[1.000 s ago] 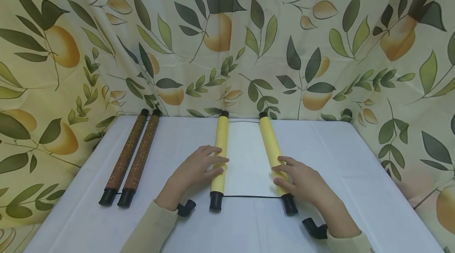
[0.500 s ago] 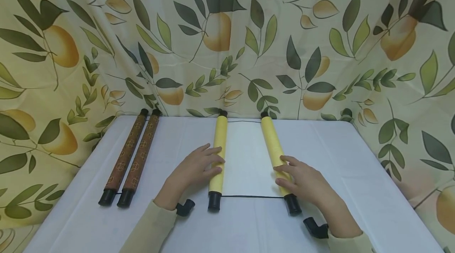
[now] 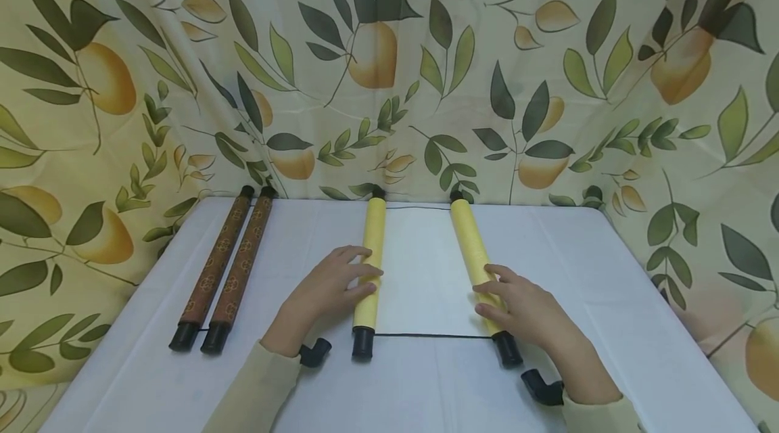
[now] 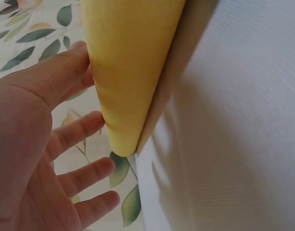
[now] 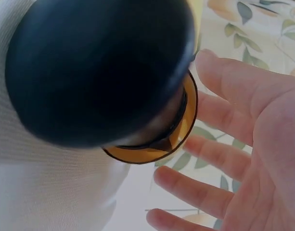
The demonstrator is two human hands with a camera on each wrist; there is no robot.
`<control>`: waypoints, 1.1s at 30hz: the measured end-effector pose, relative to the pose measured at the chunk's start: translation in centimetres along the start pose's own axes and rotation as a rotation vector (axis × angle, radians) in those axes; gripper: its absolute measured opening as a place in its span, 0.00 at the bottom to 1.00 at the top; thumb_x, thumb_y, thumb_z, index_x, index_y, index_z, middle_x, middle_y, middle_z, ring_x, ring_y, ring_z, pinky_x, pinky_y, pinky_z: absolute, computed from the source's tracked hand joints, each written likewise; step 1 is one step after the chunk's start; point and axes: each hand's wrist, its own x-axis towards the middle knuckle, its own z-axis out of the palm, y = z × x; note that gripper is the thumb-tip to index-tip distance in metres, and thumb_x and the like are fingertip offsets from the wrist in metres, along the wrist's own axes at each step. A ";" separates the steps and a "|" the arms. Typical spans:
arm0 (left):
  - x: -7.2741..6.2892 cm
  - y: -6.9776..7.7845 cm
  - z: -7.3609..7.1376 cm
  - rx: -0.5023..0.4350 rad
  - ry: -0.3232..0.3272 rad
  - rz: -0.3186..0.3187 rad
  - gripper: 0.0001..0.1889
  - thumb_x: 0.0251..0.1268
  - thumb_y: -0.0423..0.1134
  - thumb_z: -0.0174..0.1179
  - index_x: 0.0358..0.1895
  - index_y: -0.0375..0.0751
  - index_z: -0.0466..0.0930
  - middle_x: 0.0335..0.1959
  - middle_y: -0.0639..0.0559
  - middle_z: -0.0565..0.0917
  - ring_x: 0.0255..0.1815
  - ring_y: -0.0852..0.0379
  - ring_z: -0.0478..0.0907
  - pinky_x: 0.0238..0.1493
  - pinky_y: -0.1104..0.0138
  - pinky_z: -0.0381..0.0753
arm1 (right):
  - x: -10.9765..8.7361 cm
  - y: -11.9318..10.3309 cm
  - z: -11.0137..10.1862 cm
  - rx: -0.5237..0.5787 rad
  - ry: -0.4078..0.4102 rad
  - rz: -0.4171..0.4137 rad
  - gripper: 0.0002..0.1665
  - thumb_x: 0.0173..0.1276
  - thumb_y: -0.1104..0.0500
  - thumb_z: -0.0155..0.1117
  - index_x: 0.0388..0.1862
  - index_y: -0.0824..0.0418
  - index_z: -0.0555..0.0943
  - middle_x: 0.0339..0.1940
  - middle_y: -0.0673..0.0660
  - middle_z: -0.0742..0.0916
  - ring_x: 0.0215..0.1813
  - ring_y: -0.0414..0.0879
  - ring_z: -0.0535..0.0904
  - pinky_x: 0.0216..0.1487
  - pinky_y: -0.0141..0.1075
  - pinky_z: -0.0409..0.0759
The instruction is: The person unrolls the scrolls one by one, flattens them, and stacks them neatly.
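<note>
A yellow scroll lies partly unrolled on the table, its white sheet [image 3: 426, 270] flat between two rolls with black end knobs. On the left roll [image 3: 374, 230] rest the fingertips of my left hand [image 3: 325, 284], fingers spread and fairly straight; the left wrist view shows thumb and fingertips against the yellow paper [image 4: 130, 62]. My right hand [image 3: 526, 304] lays its extended fingertips on top of the right roll [image 3: 468, 237]. Close to the right wrist camera, the black knob [image 5: 99, 72] of that roll hides much of the roll behind it.
A second scroll with two brown patterned rolls [image 3: 216, 260] lies nearly closed at the table's left. White cloth [image 3: 566, 264] covers the table. A fruit-and-leaf curtain [image 3: 420, 81] hangs right behind the far edge. Black wrist cameras [image 3: 541, 389] stick out below each hand.
The two rolls have moved apart, the left one leftward and the right one rightward, with my hands following them. More white sheet shows between them. The brown scroll stays put.
</note>
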 end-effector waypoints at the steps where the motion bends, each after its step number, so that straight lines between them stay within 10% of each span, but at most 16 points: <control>1: 0.0 -0.1 0.0 0.000 0.003 0.000 0.17 0.71 0.56 0.58 0.59 0.64 0.83 0.71 0.54 0.71 0.74 0.48 0.62 0.72 0.52 0.64 | 0.0 0.0 0.0 0.003 -0.001 0.005 0.24 0.66 0.43 0.69 0.57 0.51 0.85 0.72 0.63 0.73 0.63 0.65 0.77 0.47 0.62 0.80; 33: 0.0 -0.7 -0.8 -0.043 0.017 -0.021 0.13 0.70 0.50 0.62 0.53 0.55 0.84 0.73 0.53 0.70 0.75 0.38 0.61 0.73 0.47 0.63 | 0.2 0.9 -0.1 0.013 -0.015 0.017 0.27 0.68 0.44 0.67 0.60 0.55 0.83 0.75 0.63 0.70 0.66 0.66 0.75 0.49 0.65 0.79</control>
